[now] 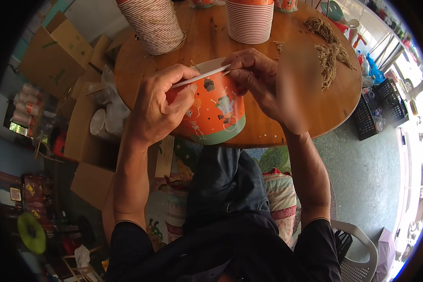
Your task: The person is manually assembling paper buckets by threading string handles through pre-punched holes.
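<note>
An orange paper bucket (pixel 216 105) with a white rim, a green base band and printed skeletons is held tilted over the table's near edge. My left hand (pixel 162 101) grips its rim from the left, thumb on the outer wall. My right hand (pixel 256 77) pinches the rim on the far right side, fingertips close together. A short bit of twine (pixel 195 66) sticks up behind the rim between the hands. Whether my right fingertips also hold twine is hidden. A blurred patch covers part of the view beside my right hand.
On the round wooden table (pixel 202 35) stand a tall bucket stack (pixel 157 28) with twine hanging along it and another nested stack (pixel 250 21). Twine bundles (pixel 331 61) lie at the right. Cardboard boxes (pixel 56 51) are at left; black crates (pixel 376 110) and a chair (pixel 362 249) are at right.
</note>
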The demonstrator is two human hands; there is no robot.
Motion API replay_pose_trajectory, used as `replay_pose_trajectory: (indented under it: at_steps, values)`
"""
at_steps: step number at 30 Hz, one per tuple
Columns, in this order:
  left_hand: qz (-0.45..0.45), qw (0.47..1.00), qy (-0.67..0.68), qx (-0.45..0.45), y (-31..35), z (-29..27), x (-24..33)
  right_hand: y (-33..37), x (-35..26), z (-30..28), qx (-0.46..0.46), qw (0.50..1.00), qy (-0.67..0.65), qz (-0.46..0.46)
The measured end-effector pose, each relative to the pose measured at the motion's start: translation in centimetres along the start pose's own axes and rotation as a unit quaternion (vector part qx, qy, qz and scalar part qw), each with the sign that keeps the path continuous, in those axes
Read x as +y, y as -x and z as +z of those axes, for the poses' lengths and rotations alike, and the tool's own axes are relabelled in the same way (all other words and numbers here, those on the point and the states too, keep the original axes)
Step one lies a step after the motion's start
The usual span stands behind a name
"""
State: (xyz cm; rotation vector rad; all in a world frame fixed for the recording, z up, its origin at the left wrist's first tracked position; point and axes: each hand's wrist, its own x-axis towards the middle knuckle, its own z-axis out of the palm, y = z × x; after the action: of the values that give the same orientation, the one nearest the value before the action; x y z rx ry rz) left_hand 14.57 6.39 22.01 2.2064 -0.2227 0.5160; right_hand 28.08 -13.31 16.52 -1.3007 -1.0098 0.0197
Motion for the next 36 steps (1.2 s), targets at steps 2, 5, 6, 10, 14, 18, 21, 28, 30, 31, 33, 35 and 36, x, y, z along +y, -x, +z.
replay_pose_trajectory:
  at_steps: [2,5,6,10,14,18,21,28,30,31,33,35,36]
  values:
    - [-0.017,1.0,0.008,-0.004,0.2,-0.3,0.3,0.2,-0.2,0.2,-0.002,1.0,0.003,-0.007]
    - [-0.052,0.998,0.022,-0.033,0.2,-0.5,0.4,0.8,-0.5,0.4,-0.005,1.0,0.012,-0.01]
    - [-0.055,0.998,0.012,-0.037,0.2,-0.6,0.4,0.9,-0.7,0.5,-0.008,1.0,0.015,-0.007]
    - [-0.089,0.996,-0.006,-0.03,0.6,-0.6,0.6,1.4,-0.8,0.8,-0.003,1.0,0.012,-0.017]
    - [-0.062,0.997,0.051,0.013,1.1,0.1,1.0,1.6,-1.4,1.4,-0.004,0.999,0.024,-0.028]
    - [-0.069,0.992,0.11,0.0,1.2,-0.2,1.2,1.8,-1.7,1.3,-0.004,1.0,0.016,0.006]
    - [-0.08,0.991,0.098,-0.043,1.3,-1.4,0.8,2.1,-1.3,1.0,0.008,1.0,0.007,-0.005]
    - [-0.092,0.99,0.059,-0.085,1.1,-1.8,0.7,2.2,-1.3,1.2,0.007,1.0,-0.003,-0.004]
    - [-0.09,0.992,0.049,-0.078,1.2,-1.6,0.8,2.2,-1.4,1.3,0.004,1.0,0.004,-0.005]
    - [-0.088,0.993,0.039,-0.072,1.2,-1.5,0.8,2.2,-1.4,1.4,0.005,1.0,0.004,-0.005]
    - [-0.092,0.992,0.048,-0.068,1.3,-1.3,0.8,2.3,-1.4,1.4,0.005,1.0,0.02,-0.02]
    - [-0.095,0.992,0.058,-0.064,1.3,-1.0,0.7,2.5,-1.5,1.3,0.01,1.0,0.014,-0.011]
    - [-0.104,0.991,0.067,-0.054,1.4,-1.0,0.7,2.5,-1.5,1.4,0.013,1.0,0.004,-0.004]
